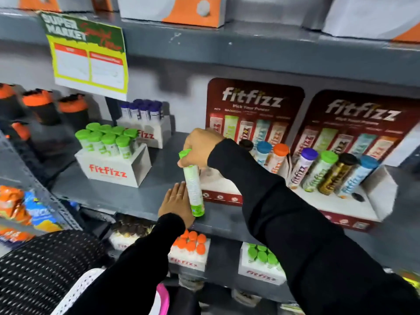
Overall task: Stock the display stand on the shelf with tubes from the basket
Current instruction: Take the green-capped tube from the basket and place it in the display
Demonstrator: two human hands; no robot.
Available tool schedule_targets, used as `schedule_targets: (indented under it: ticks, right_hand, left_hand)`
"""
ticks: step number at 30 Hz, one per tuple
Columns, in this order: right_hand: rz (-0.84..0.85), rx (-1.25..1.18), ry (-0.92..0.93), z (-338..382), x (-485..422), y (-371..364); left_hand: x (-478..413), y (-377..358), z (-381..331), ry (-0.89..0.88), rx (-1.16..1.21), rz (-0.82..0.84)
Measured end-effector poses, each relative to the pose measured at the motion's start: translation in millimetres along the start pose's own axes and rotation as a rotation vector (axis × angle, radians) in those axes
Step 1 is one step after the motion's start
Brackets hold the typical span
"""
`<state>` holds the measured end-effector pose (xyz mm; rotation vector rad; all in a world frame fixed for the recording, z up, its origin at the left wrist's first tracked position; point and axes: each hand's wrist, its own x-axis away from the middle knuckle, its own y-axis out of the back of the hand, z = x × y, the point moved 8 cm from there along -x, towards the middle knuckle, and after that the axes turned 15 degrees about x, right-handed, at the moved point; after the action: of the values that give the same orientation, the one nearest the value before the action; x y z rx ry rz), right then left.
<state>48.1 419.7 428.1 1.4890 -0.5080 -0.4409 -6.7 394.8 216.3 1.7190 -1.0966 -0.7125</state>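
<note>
kid: what is in your right hand (pixel 200 146)?

me: a green tube (pixel 193 189). my fingers are closed around its top, just under the green cap. the tube hangs almost straight up and down, and its bottom end is down by the front edge of the grey shelf (pixel 136 196).

kid: and your left hand (pixel 176 204)?

me: it lies flat on the shelf with the fingers pressed together. it holds nothing. its side is right beside the lower part of the tube. i think they touch, but the picture is a bit blurry there.

kid: where does the tube go?

me: the red display stand (pixel 229 196) is just behind the tube. my right arm hides a lot of it. i see a black cap, a blue cap and an orange cap in it.

kid: is there another stand?

me: yes, a second stand (pixel 341 205) is to the right. it has a purple tube (pixel 302 165), a green one, a gold one with a black cap and a blue one, all leaning back.

kid: what is the white box?

me: that is a white box (pixel 113 171) full of green-cap tubes, to the left of my hands. behind it is another box (pixel 150 130) with purple caps.

kid: and the basket?

me: a white basket (pixel 77 289) with little holes peeks out at the bottom, under my left sleeve. a yellow sign (pixel 88 57) hangs from the shelf above.
</note>
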Motion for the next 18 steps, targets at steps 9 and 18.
schedule_targets:
  ticks: [9,18]
  right_hand:
    - [0.113,-0.012,0.129,-4.9,21.8,20.1]
    - [-0.034,0.211,0.111,-8.9,18.3,36.4]
  left_hand:
    - [0.0,4.0,-1.5,0.006,0.021,-0.046]
    - [1.0,4.2,-0.4,0.002,0.024,-0.050]
